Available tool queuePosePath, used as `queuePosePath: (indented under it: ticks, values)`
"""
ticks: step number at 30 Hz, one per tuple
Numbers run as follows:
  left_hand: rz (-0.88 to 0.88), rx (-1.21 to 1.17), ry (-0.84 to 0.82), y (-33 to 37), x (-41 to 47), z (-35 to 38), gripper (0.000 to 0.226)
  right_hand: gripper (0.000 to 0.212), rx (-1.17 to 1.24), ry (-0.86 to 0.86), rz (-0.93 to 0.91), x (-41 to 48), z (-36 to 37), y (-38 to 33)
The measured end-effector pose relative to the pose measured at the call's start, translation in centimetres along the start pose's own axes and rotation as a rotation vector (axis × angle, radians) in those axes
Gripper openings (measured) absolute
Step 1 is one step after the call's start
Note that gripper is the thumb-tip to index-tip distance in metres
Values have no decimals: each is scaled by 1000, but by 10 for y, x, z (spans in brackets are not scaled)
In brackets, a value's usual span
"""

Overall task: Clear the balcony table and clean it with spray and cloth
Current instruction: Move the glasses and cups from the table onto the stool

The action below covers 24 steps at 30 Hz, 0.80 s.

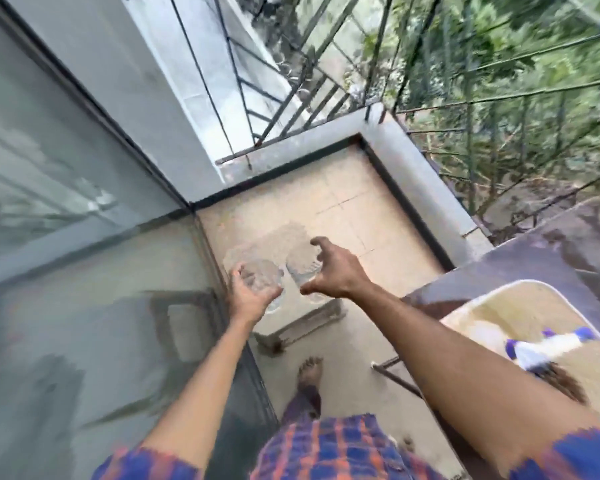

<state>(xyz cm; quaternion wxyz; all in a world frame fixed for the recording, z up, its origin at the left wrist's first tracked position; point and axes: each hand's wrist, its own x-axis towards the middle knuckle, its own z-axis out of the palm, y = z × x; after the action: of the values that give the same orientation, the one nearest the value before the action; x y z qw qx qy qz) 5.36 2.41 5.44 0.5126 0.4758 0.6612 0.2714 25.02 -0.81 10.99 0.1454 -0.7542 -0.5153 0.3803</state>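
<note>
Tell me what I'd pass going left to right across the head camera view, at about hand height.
Sliding glass door → left hand holding a clear glass → second clear glass held in the right hand → cream white-rimmed surface → blurred white and blue spray bottle lying on it.

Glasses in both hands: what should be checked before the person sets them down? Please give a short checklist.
1. Left hand grips the left glass: ok.
2. Right hand curls round the right glass: ok.
3. Glasses not touching each other: cannot tell, blurred.
4. Glasses empty: cannot tell.
5. Bare foot not directly under the glasses: ok.
6. Spray bottle ready on the tray: ok.
</note>
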Motion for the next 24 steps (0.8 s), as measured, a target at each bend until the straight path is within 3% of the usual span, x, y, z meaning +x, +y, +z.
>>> queuePosePath:
  ticks: [7,14,24]
  values:
    - [-176,345,-132,-82,-4,4,96,100,-44,-116,183,4,73,60]
    - [-205,438,-106,-116,35,7,89,108,-16,-153,284,63,104,76]
    - [-86,469,-76,-134,91,17,93,96,10,-44,108,128,150,92]
